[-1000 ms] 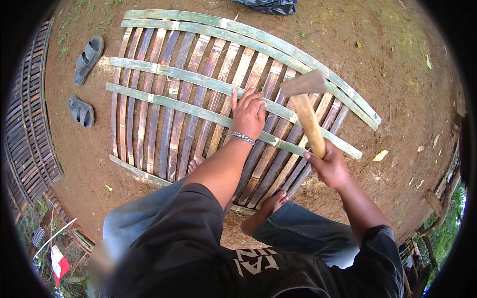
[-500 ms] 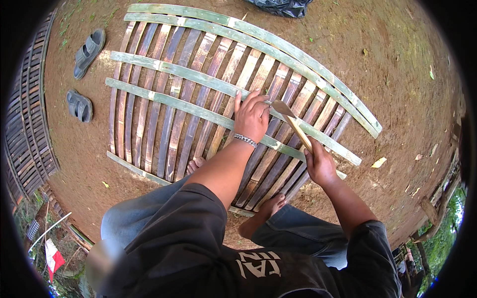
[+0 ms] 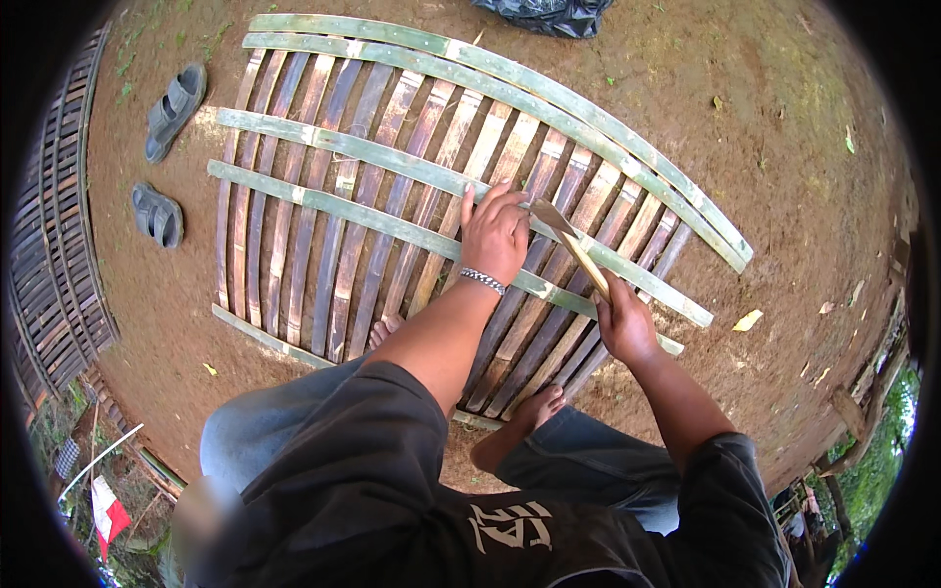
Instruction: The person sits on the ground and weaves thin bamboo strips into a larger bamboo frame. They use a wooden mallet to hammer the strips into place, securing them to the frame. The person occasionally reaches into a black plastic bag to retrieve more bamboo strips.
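A frame of dark, scorched-looking bamboo slats [image 3: 372, 201] lies on the ground, with long green bamboo strips [image 3: 392, 157] across it. My left hand [image 3: 493, 235], a chain bracelet at its wrist, rests over the second green strip from the far pair. Its thumb and forefinger are pinched together at the strip; anything between them is too small to make out. In my right hand [image 3: 625, 318] is a wooden-handled tool [image 3: 583, 260] with a flat brownish metal head. That head is close to my left fingertips, over the same strip.
Two dark sandals [image 3: 176, 113] lie at the left on bare soil. Another slatted panel [image 3: 59, 206] stands along the left edge. A black plastic bag [image 3: 554, 15] sits at the far side. My bare foot [image 3: 534, 412] is at the frame's near edge.
The tool's head has shifted slightly left, closer to my left fingertips, and my right hand moved a little left and down. My left hand stays nearly in place.
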### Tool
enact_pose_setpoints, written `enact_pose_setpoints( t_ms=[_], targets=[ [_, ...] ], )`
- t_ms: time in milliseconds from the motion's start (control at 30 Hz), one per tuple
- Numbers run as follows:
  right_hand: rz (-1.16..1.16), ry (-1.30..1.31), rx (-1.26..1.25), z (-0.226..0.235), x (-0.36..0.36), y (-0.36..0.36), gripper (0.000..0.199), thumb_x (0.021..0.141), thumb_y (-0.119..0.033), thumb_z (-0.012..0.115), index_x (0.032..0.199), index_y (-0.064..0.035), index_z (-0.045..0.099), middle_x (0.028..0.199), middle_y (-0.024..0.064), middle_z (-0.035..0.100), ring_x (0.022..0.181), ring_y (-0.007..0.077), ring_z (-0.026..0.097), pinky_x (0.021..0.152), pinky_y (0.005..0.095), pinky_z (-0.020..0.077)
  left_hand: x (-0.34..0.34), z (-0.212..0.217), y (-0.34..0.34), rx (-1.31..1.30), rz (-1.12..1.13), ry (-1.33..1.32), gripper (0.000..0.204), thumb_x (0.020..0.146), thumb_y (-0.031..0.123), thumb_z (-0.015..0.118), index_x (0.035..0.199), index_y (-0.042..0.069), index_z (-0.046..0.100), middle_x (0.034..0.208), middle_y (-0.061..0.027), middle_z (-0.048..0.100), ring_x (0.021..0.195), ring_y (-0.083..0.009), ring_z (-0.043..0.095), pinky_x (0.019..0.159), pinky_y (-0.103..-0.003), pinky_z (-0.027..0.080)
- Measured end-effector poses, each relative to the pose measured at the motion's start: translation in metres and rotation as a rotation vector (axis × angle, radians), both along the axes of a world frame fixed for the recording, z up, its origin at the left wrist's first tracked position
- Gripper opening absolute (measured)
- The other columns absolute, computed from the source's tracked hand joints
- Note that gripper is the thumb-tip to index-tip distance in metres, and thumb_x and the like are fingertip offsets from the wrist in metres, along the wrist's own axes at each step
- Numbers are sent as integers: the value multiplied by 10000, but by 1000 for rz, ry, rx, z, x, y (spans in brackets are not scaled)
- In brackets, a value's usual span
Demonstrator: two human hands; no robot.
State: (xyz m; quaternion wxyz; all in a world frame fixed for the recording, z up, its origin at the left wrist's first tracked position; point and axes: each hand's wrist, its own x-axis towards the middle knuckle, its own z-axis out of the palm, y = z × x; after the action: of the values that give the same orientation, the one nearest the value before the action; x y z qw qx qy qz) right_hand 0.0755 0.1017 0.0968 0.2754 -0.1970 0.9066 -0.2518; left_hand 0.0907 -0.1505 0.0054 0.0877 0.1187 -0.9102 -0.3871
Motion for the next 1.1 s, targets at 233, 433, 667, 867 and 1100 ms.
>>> enact_pose_setpoints(
  t_ms=[233, 433, 667, 867, 1100],
  targets=[
    [-28, -67, 18, 1, 3, -4, 479, 947, -75, 633, 1415, -66, 530, 1172, 266, 676, 1006, 469, 682, 858, 505, 576, 3, 0, 1, -3, -3, -19, 66, 910, 123, 657, 866, 96, 698, 1179, -29, 722, 1338, -255, 565, 1240, -559, 199],
    [-52, -57, -14, 0, 7, 0, 462, 943, -73, 633, 1397, -59, 548, 1163, 268, 676, 1003, 469, 680, 870, 503, 570, 1, -1, 3, 11, -4, -11, 40, 897, 115, 674, 868, 107, 701, 1166, -28, 734, 1319, -264, 581, 1233, -560, 197],
    [-109, -84, -40, 8, -3, 2, 461, 957, -77, 621, 1409, -47, 535, 1227, 284, 663, 1094, 482, 659, 936, 510, 545, 5, 2, -3, 29, -53, -51, 118, 894, 135, 670, 990, 95, 727, 1274, -65, 704, 1377, -275, 534, 1251, -571, 174],
    [-215, -184, -65, 21, -22, -3, 459, 978, -101, 623, 1425, -59, 528, 1215, 284, 672, 1117, 478, 656, 944, 494, 541, -23, 13, -47, -174, -26, -68, 480, 958, 260, 547, 1381, 35, 580, 1546, -168, 503, 1514, -337, 359, 1278, -566, 85],
    [-160, -98, -119, 12, -7, -1, 459, 979, -119, 641, 1416, -32, 530, 1164, 293, 682, 1046, 476, 691, 896, 491, 570, -99, 13, -66, -472, -72, -228, 692, 1003, 346, 499, 1599, 46, 315, 1686, -229, 220, 1572, -363, 197, 1270, -575, 96]
  ],
)
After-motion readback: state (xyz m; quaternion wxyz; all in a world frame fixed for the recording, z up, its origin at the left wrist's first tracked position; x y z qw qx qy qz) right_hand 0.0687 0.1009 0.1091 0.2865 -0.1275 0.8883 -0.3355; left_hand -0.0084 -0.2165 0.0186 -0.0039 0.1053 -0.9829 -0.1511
